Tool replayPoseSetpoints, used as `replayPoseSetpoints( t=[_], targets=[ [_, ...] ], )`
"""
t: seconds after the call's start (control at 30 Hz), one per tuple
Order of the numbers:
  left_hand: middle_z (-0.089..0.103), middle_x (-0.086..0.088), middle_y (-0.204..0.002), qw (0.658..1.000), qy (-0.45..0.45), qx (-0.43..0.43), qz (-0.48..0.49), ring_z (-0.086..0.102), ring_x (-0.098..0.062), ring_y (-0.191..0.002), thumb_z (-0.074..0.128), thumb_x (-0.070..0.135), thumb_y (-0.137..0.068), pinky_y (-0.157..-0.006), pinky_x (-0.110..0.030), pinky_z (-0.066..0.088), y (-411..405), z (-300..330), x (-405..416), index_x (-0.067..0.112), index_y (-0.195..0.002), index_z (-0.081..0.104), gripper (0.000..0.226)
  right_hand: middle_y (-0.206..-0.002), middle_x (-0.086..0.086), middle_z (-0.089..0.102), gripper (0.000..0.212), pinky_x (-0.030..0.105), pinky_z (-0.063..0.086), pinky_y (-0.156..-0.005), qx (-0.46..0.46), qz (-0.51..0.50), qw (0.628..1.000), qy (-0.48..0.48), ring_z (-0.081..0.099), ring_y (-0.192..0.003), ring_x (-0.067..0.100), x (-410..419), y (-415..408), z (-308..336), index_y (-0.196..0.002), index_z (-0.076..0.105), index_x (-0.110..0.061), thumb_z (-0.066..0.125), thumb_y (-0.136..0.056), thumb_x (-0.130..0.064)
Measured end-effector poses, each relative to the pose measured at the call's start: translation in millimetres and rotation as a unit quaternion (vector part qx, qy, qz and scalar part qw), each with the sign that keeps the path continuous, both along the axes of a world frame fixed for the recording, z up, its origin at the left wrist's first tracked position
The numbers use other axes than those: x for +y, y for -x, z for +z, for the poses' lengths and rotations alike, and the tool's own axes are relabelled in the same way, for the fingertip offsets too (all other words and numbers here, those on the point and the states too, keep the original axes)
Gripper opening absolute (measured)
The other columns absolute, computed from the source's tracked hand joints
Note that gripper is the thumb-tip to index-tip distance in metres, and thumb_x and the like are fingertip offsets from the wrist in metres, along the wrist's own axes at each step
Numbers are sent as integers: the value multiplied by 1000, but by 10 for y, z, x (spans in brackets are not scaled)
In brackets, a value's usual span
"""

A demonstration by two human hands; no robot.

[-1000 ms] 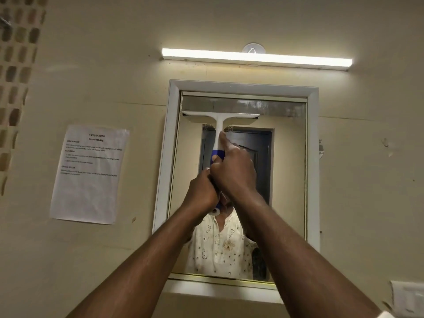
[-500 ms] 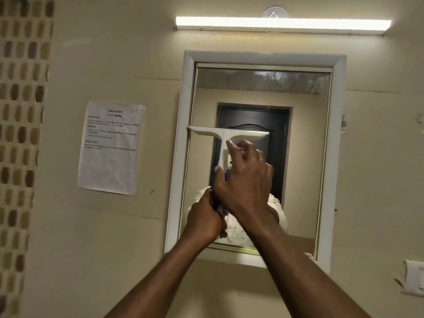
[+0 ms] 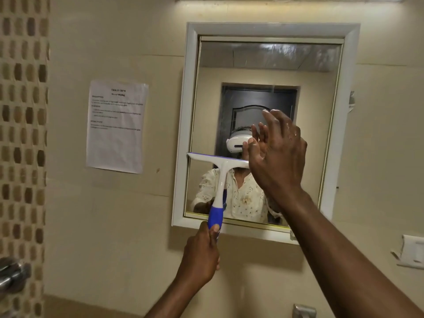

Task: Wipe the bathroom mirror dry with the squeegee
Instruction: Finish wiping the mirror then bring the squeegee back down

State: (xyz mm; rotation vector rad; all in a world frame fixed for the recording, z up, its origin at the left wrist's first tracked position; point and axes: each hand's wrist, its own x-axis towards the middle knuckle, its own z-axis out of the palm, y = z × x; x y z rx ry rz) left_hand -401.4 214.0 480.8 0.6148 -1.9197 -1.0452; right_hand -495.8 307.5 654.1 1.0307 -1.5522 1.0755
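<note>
A white-framed mirror hangs on the beige wall. The white squeegee with a blue grip rests with its blade against the glass about two thirds of the way down, on the left half. My left hand grips the bottom of the blue handle, below the mirror's lower frame. My right hand is lifted off the squeegee, fingers spread, in front of the glass and covering the blade's right end. Streaky wet patches show along the top of the mirror.
A printed paper sheet is taped to the wall left of the mirror. Mosaic tiles run down the far left, with a metal fitting below. A white switch plate sits at the lower right.
The squeegee has been pulled down the glass from the top to the lower part. My right hand has let go of the handle and opened; my left hand has slid to the handle's end.
</note>
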Motion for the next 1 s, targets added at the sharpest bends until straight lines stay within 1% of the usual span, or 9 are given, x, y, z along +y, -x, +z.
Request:
replayPoseSetpoints(
  t=[0.17,0.27,0.37,0.43,0.57,0.63,0.73,0.83,1.0],
  targets=[
    [61,-2,-68,999,-12,-42,4,62,-15,-50,27,52,-96,-49,-20,48,-109,-386,62,22,-100,47,36,-146,8,41,57,50,35,-106,-5,5,1000,1,37,-133,26,49,-19,-110,-138,43,-18,57,-84,-30],
    [62,-3,-65,996,-23,-84,12,61,-12,-48,27,49,-98,-54,-25,53,-179,-669,116,24,-104,46,32,-146,8,40,56,51,34,-106,-13,9,1000,-12,37,-134,27,61,-24,-187,-138,43,-18,57,-85,-30],
    [61,-4,-64,992,-28,-119,29,57,-13,-46,26,49,-98,-62,-31,56,-225,-839,169,22,-101,46,33,-147,8,40,56,52,33,-107,-25,16,999,-24,37,-134,27,48,-30,-268,-138,43,-18,56,-86,-32],
    [62,-6,-67,990,-26,-129,44,56,-16,-49,25,49,-98,-66,-34,56,-239,-878,183,21,-101,46,36,-146,9,41,56,52,33,-107,-29,18,999,-27,37,-133,28,31,-39,-326,-138,43,-17,56,-85,-33],
    [69,-17,-85,987,-31,-144,58,60,-22,-64,24,53,-97,-75,-38,55,-237,-879,205,20,-108,46,41,-146,10,40,56,53,34,-107,-41,22,998,-42,37,-133,29,24,-56,-436,-138,42,-18,55,-86,-32],
    [68,-18,-88,986,-36,-154,58,60,-24,-69,24,53,-97,-79,-38,55,-223,-877,215,19,-109,46,42,-145,10,40,55,52,35,-106,-42,15,998,-48,37,-133,29,39,-63,-481,-137,42,-18,52,-85,-34],
    [66,-10,-92,982,-27,-175,69,64,-23,-84,22,50,-99,-85,-31,52,-183,-907,217,19,-110,45,40,-146,9,40,56,51,36,-105,-42,3,997,-57,37,-132,28,76,-67,-512,-137,43,-18,49,-84,-35],
    [63,-4,-102,977,-35,-196,72,63,-18,-100,24,47,-100,-89,-23,47,-151,-973,205,22,-104,40,30,-146,9,40,55,52,36,-106,-44,4,997,-57,38,-133,29,132,-57,-516,-136,44,-18,50,-84,-35],
    [56,5,-94,975,-45,-210,64,63,-15,-99,23,50,-100,-82,-18,44,-155,-1020,191,21,-107,44,36,-146,9,41,55,52,35,-107,-51,9,997,-60,38,-133,28,188,-60,-532,-136,45,-18,49,-84,-35]
  ],
)
